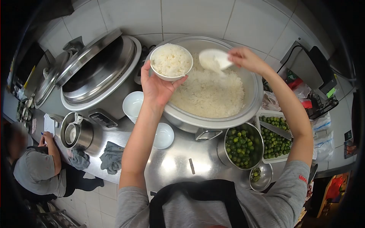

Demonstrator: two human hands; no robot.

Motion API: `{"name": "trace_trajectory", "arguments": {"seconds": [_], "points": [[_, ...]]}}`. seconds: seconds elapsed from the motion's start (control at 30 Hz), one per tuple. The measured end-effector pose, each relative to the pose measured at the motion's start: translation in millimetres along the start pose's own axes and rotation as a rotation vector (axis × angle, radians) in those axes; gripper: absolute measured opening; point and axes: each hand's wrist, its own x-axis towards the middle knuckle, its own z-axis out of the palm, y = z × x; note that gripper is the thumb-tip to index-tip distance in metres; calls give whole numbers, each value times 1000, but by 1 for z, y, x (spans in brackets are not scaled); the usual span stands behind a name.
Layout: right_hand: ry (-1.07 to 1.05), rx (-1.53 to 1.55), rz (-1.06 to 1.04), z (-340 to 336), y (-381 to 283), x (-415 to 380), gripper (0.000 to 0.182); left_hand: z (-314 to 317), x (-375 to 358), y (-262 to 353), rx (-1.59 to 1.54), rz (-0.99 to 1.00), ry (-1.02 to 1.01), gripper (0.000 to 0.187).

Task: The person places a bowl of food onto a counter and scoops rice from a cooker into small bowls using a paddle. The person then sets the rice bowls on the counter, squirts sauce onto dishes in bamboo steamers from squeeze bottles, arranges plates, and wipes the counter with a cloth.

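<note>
My left hand (159,87) is wrapped round the underside of a white bowl (172,78) heaped with cooked white rice (171,59). It holds the bowl over the left rim of a large silver pot (243,119). More rice (209,95) fills the bottom of that pot. My right hand (243,59) grips the handle of a white rice paddle (213,60), which is slightly blurred above the rice. Some rice appears to cling to the paddle. Just below my left hand stand a stack of white bowls (133,104) and another white bowl (164,136).
A metal pot of green limes (243,148), a white basket (283,159) of small limes with a knife (275,130), and a small steel bowl (267,175) sit at right. Left are a lidded cooker (102,72), a digital scale (102,118), grey cloths (111,157) and a seated person (38,167).
</note>
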Motion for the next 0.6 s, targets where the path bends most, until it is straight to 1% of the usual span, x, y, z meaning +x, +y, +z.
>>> {"name": "trace_trajectory", "arguments": {"seconds": [0.03,0.07,0.13,0.17,0.23,0.3,0.33,0.4,0.43,0.5,0.53,0.6], "points": [[166,-162,-27,-5,-15,4,17,1,0,0,1,4,-9,61],[173,-165,-30,-3,-28,6,17,3,-1,0,39,6,-7,61],[441,-294,-263,8,-55,10,19,5,-2,-1,79,13,-8,60],[444,-296,-268,16,-69,9,19,7,-3,-1,98,19,-3,60],[363,-399,-112,41,-96,-1,31,8,-3,-1,118,32,1,59],[433,-607,-308,76,-95,-6,41,8,-2,-1,77,54,29,58],[434,-611,-311,92,-105,-12,41,8,-2,-1,74,57,27,58],[334,-657,-155,116,-122,-22,46,8,-1,-2,130,75,42,57],[333,-659,-156,116,-115,-20,46,6,-1,-2,128,76,42,57],[443,-535,-411,102,-92,-9,48,6,1,1,112,88,41,58],[450,-537,-414,88,-92,-12,48,7,-2,3,115,91,35,58],[535,-190,-365,62,-98,-23,46,10,-7,2,100,100,-28,59]]}}
